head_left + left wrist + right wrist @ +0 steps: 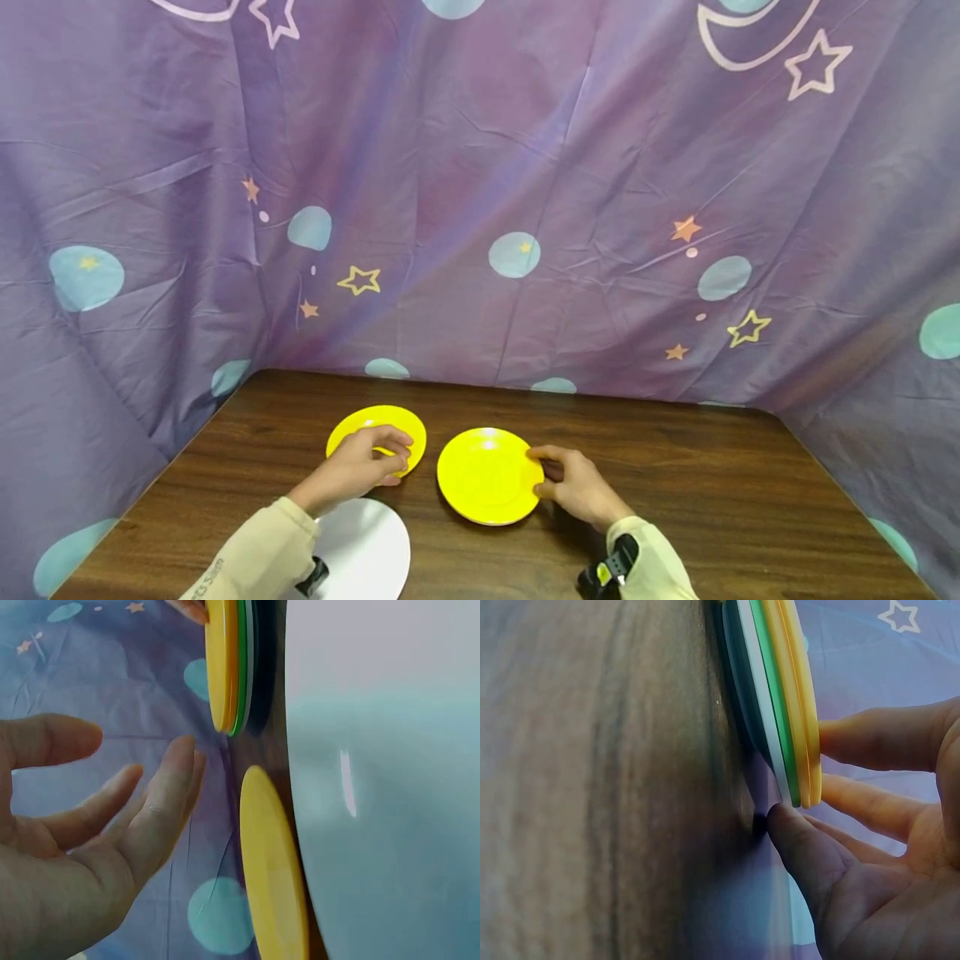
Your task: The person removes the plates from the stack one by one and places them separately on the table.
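Observation:
My right hand (581,486) is at the right edge of a stack of plates (489,477). In the right wrist view the stack shows yellow plates (804,705) on top, then a green plate (771,682), a white plate (756,675) and a dark plate (739,690) beneath. The right thumb (810,855) reaches to the lower rims, while the fingers touch the top yellow one. My left hand (360,467) hovers over another yellow plate (352,423), its fingers loosely bent around nothing. This plate lies alone, left of the stack.
A large white plate (367,550) lies at the front left, partly under the left sleeve (262,546). The brown wooden table (720,500) reaches back to a purple curtain (450,167) with stars and moons, which also hangs at both sides.

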A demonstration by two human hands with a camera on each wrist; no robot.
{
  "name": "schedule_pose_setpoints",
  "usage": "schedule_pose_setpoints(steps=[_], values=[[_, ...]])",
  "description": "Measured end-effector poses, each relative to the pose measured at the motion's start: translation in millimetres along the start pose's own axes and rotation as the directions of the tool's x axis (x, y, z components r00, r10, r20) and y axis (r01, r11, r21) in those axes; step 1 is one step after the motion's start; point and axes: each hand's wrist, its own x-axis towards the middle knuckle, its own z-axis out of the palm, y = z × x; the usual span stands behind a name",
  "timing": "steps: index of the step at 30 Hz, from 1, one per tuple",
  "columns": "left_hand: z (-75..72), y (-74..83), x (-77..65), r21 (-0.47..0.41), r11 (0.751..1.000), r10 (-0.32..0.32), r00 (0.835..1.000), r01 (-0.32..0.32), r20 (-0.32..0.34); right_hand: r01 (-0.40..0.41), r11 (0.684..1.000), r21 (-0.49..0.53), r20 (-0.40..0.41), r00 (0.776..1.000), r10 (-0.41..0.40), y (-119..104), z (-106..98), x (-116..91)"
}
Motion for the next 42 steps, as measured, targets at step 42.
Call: schedule_pose_setpoints(steps=[42], values=[[50.1, 9.1, 24.1, 0.314, 0.947, -0.073, 0.997, 0.065, 0.014, -0.051, 0.997, 0.056, -0.058, 0.997, 0.055, 0.8, 1.7, -1.8]])
